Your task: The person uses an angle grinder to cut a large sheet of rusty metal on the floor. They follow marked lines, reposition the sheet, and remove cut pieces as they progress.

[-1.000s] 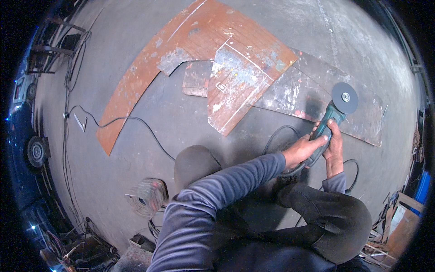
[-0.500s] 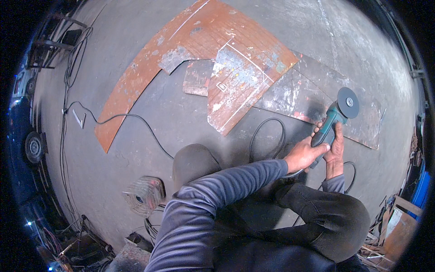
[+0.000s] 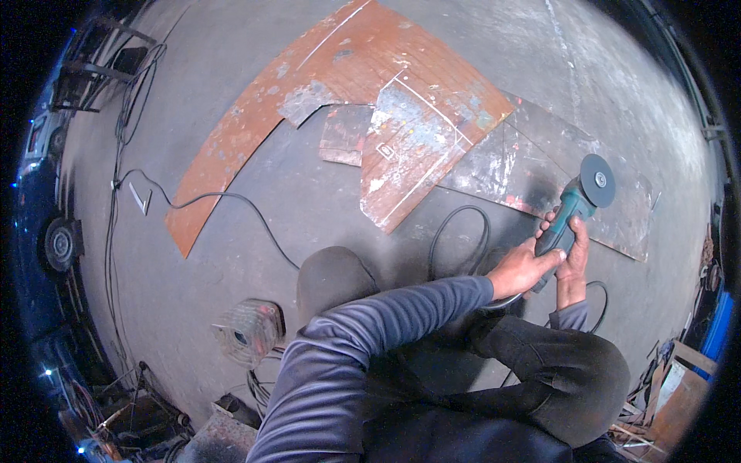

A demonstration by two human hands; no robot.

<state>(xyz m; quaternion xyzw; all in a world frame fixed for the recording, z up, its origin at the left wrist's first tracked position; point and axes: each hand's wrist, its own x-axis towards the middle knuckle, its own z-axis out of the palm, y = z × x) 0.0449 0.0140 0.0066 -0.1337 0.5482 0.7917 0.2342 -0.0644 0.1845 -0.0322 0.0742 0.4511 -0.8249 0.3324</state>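
A green angle grinder (image 3: 572,205) with a dark flat disc (image 3: 598,181) is held up to the right of my body, disc end farthest from me. My left hand (image 3: 515,272) wraps round the rear of its handle, its arm reaching across my lap. From the right side, my right hand (image 3: 573,253) grips the body, with fingertips showing along its left edge. The power cord leaves the tool's rear near my left wrist. Beyond lies a rust-brown curved metal sheet (image 3: 255,127) with white marked lines, partly over a grey metal plate (image 3: 532,147).
A black cable (image 3: 251,203) crosses the floor on the left, over the sheet's end. A white angled piece (image 3: 140,199) lies near it. A worn block-shaped thing (image 3: 248,332) stands beside my left knee. A brick-like block (image 3: 343,134) touches the sheet. Scrap (image 3: 648,417) is piled lower right.
The grinder's disc has tilted a little, looking narrower now. Both hands keep their grip, and the whole scene has shifted slightly in view.
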